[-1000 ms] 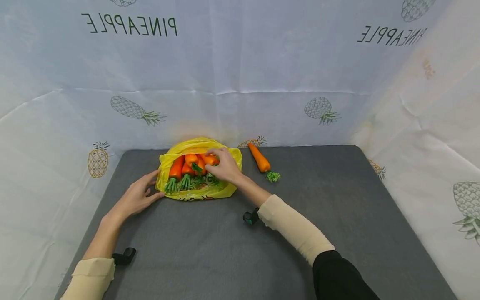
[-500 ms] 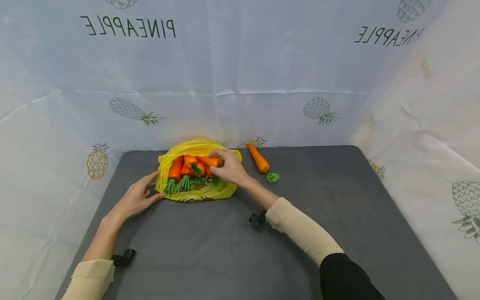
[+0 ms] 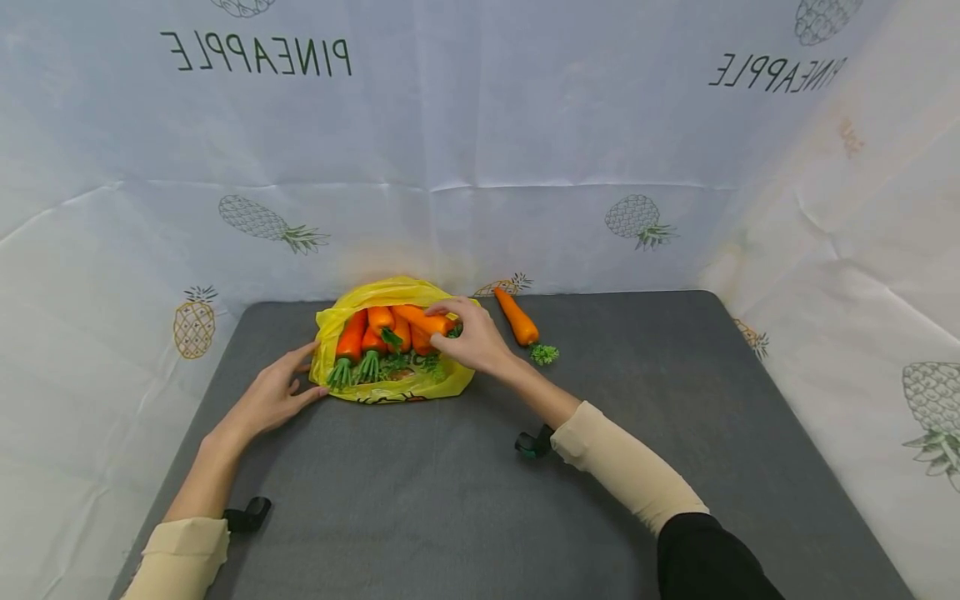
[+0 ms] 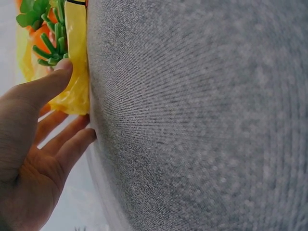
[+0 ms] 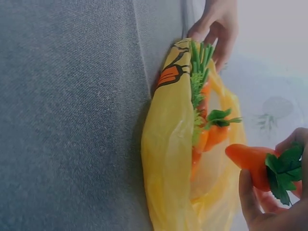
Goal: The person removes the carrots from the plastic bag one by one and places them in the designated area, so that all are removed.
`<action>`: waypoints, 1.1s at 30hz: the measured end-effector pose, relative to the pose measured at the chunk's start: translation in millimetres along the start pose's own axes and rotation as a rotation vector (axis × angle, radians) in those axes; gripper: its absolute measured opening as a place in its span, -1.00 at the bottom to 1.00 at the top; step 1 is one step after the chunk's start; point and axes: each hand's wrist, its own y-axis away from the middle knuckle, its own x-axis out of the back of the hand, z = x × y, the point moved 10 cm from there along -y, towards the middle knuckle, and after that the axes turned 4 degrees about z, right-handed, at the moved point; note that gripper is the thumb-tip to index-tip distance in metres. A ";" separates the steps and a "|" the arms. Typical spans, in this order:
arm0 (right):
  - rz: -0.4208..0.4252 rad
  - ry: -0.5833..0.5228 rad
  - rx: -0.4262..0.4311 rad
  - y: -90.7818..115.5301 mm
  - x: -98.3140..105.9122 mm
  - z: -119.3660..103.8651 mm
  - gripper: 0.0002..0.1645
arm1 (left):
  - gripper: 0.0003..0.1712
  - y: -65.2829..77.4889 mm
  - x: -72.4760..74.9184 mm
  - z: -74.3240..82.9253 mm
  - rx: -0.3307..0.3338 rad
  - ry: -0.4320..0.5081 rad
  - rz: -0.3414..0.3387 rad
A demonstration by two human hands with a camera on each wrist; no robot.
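Observation:
A yellow plastic bag (image 3: 341, 321) lies at the table's far left with its mouth spread wide. Several orange carrots (image 3: 351, 337) with green tops lie inside it. My left hand (image 3: 270, 396) holds the bag's left edge, thumb (image 4: 50, 84) on the near rim and fingers around the side. Over the bag's right part, my right hand (image 3: 480, 342) grips an orange carrot (image 5: 255, 161) near its leafy end, thumb and fingers around it. That carrot's tip points left, above the others. A single carrot (image 3: 517, 318) lies on the table to the right of the bag.
A dark grey cloth covers the table (image 3: 420, 500). Behind it hangs a white curtain (image 3: 480, 125) printed with pineapples, which also runs along both sides. Black camera mounts (image 3: 251, 512) are strapped to the wrists.
My right hand has drawn back slightly to the right, lifting the gripped carrot so more of it shows. My left hand and the loose carrot have kept their places.

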 end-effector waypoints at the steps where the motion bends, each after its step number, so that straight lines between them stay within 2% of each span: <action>1: 0.001 -0.006 0.004 1.5 2.1 -1.2 -0.55 | 0.00 -0.1 -0.3 -0.2 0.001 0.000 -0.001; 9: 0.017 -0.054 0.033 13.0 19.6 -9.2 -0.57 | 0.01 -1.9 -3.0 -0.3 0.011 0.011 -0.023; 16: 0.043 -0.042 0.098 20.7 36.9 -21.0 -0.54 | 0.02 -1.8 -3.6 -1.2 0.019 0.007 -0.026; 20: 0.068 -0.066 0.105 23.6 49.6 -22.3 -0.55 | 0.02 -1.5 -3.4 -0.7 0.024 0.005 -0.028; 25: 0.104 -0.090 0.088 28.4 68.4 -18.7 -0.56 | 0.01 -1.6 -2.5 1.4 0.024 0.003 -0.026; 33: 0.153 -0.072 0.057 34.3 90.7 1.1 -0.57 | 0.01 -1.3 -2.9 2.1 0.035 0.003 -0.029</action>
